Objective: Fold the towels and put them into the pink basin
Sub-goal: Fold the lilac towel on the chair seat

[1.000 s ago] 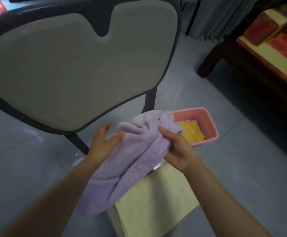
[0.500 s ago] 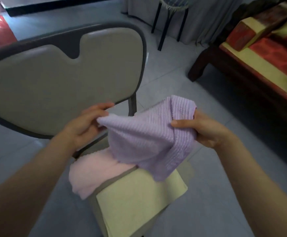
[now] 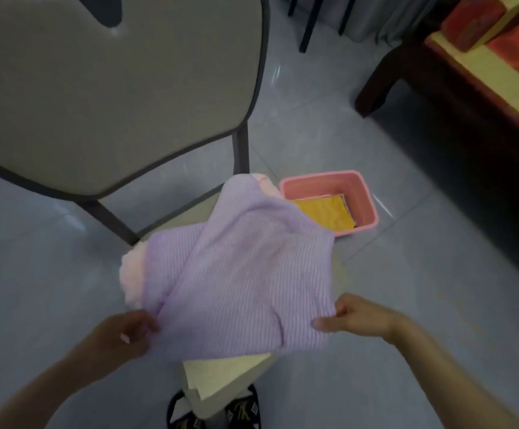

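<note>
A ribbed purple towel (image 3: 239, 274) lies spread over the chair seat, with wrinkles in it. My left hand (image 3: 122, 334) pinches its near left corner. My right hand (image 3: 357, 317) pinches its near right corner. A pale pink towel (image 3: 132, 274) sticks out from under the purple one at the left and at the far end. The pink basin (image 3: 364, 196) stands on the floor beyond the seat, to the right, with a folded yellow towel (image 3: 326, 212) inside it.
The grey chair back (image 3: 112, 88) rises at the upper left. The beige seat (image 3: 221, 376) shows below the towel. A dark wooden sofa with red cushions (image 3: 481, 57) stands at the right. Black sandals (image 3: 242, 410) are at the bottom edge on the tiled floor.
The purple towel was bunched and held up in the air; now it is laid out over the seat. Both hands moved down and toward me to its near corners. The view tilted down.
</note>
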